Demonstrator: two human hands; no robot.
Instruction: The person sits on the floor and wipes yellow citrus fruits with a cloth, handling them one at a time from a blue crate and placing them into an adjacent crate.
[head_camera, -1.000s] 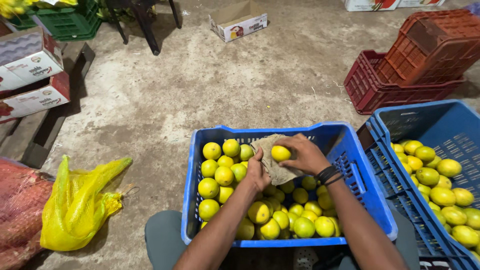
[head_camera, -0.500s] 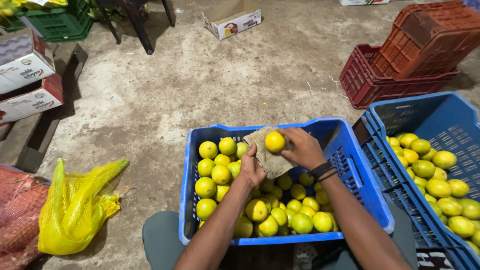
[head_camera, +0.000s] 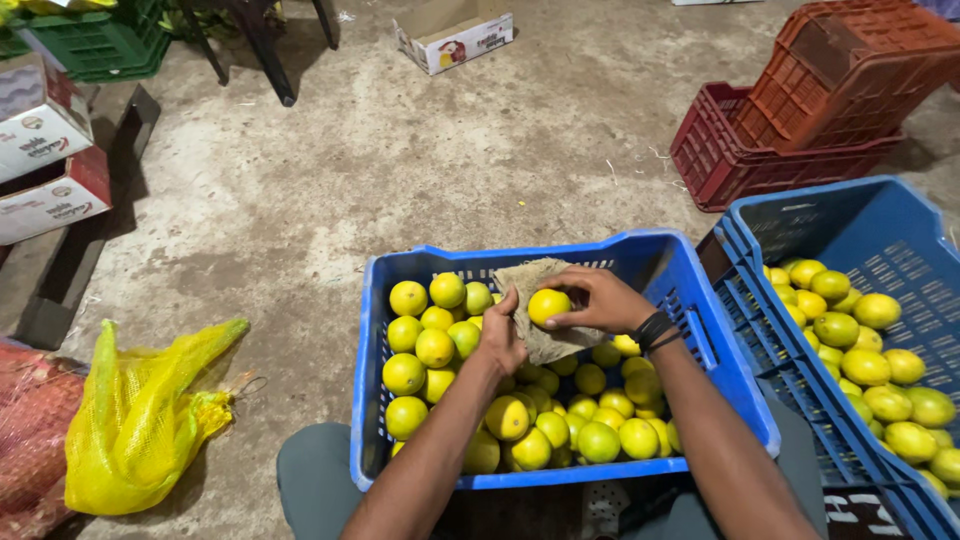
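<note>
I am holding a yellow-green citrus fruit (head_camera: 548, 305) in my right hand (head_camera: 598, 300), fingers clamped around it, and pressing it against a piece of coarse brown cloth (head_camera: 535, 300). My left hand (head_camera: 500, 338) is closed on the near left edge of that cloth, keeping it bunched under the fruit. Both hands are hovering over the far part of the blue crate (head_camera: 700, 340) sitting on my lap, which is filled with more of the same fruit. Compared with a second ago, the fruit is sitting lower and more to the left in my grip, turned against the cloth, so I judge I am wiping it all round. To my right a second blue crate (head_camera: 860, 215) is holding more fruit; far right, red crates (head_camera: 800, 120) are stacked. On the left floor a yellow mesh bag (head_camera: 150, 420) is lying crumpled.
</note>
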